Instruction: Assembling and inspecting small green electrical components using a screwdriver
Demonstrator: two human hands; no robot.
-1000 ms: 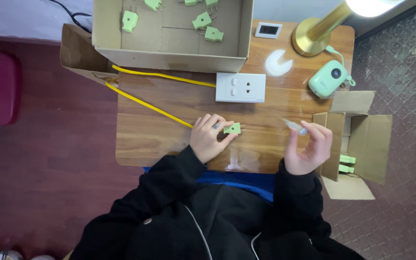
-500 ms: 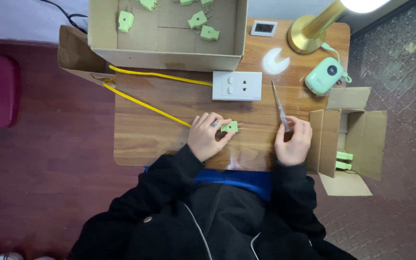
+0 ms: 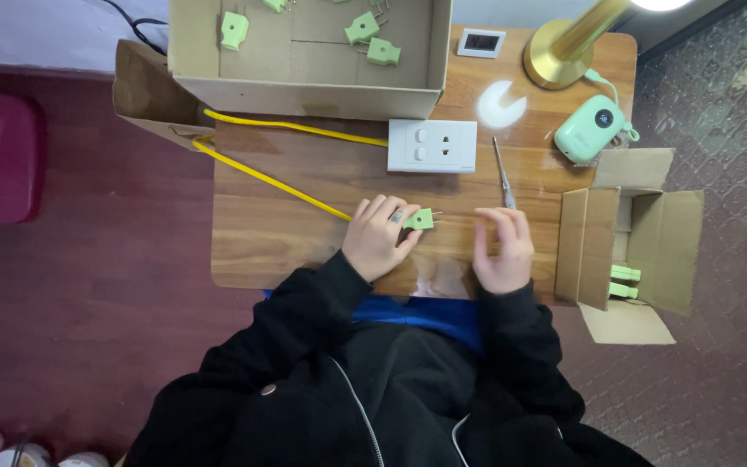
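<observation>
Wooden table (image 3: 304, 233): green plug (image 3: 418, 220) prongs rightward.

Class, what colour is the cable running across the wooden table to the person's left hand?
Yellow; the cable shows best in the head view.

Likely a home workspace: small wooden tabletop (image 3: 304, 233) on dark red plank floor (image 3: 71, 285), brass desk lamp (image 3: 564, 47), open cardboard boxes (image 3: 304, 52) of green plugs.

A white socket block (image 3: 432, 145) is being kept mid-table; a brass lamp base (image 3: 557, 57) and mint gadget (image 3: 592, 130) are being kept at the far right corner, a small carton (image 3: 641, 233) off the right edge.
</observation>
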